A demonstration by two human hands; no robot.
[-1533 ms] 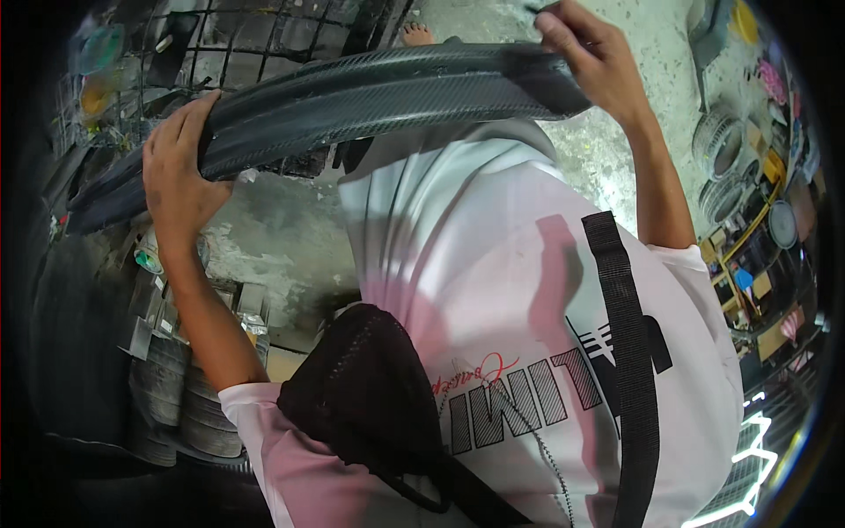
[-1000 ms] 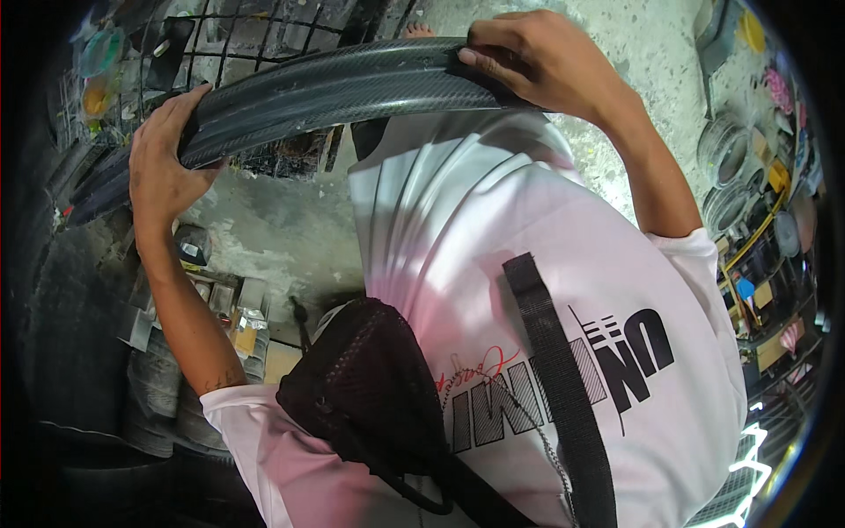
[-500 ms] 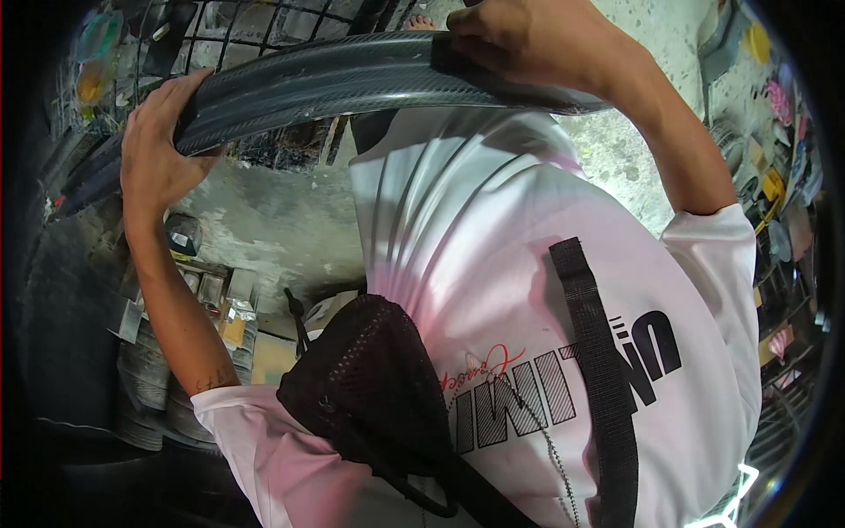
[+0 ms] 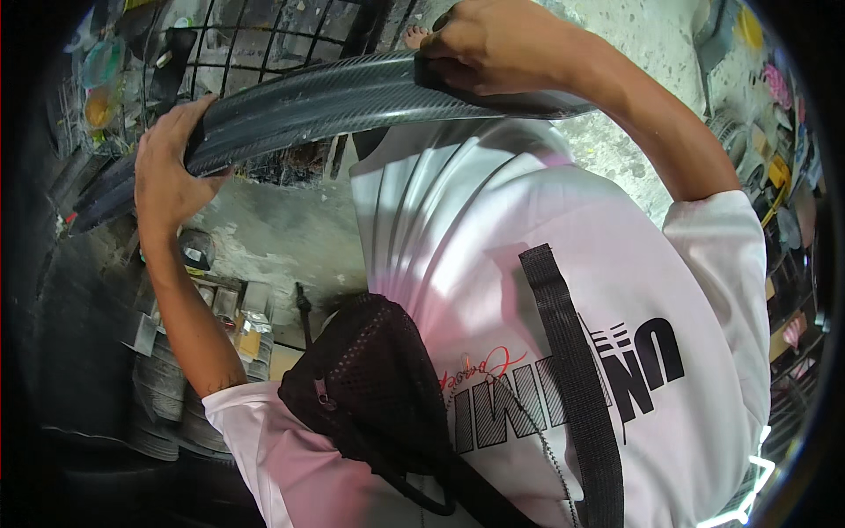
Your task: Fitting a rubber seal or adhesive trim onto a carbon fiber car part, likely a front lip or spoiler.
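A long, curved, dark panel with a glossy carbon-fibre weave (image 4: 317,95) stretches across the upper part of the head view. My left hand (image 4: 174,167) is wrapped round it toward its left end, fingers over the far edge and thumb at the near edge. On the right part of the panel, my right hand (image 4: 466,44) presses down with curled fingers. A dark patch shows beside and under those fingers; whether it is a thin black pad, a cloth or shadow, I cannot tell. The panel's narrow left tip carries a small red spot.
A black wire grid (image 4: 264,40) stands beyond the panel. Rough grey concrete floor (image 4: 282,216) lies below. Stacked grey items and small boxes (image 4: 167,378) sit at the lower left. Assorted goods (image 4: 779,172) line the right side. A black mesh pouch (image 4: 370,378) hangs at my chest.
My right hand has slid left along the panel, and the dark patch with it. The panel and my left hand appear slightly lower and farther right in view.
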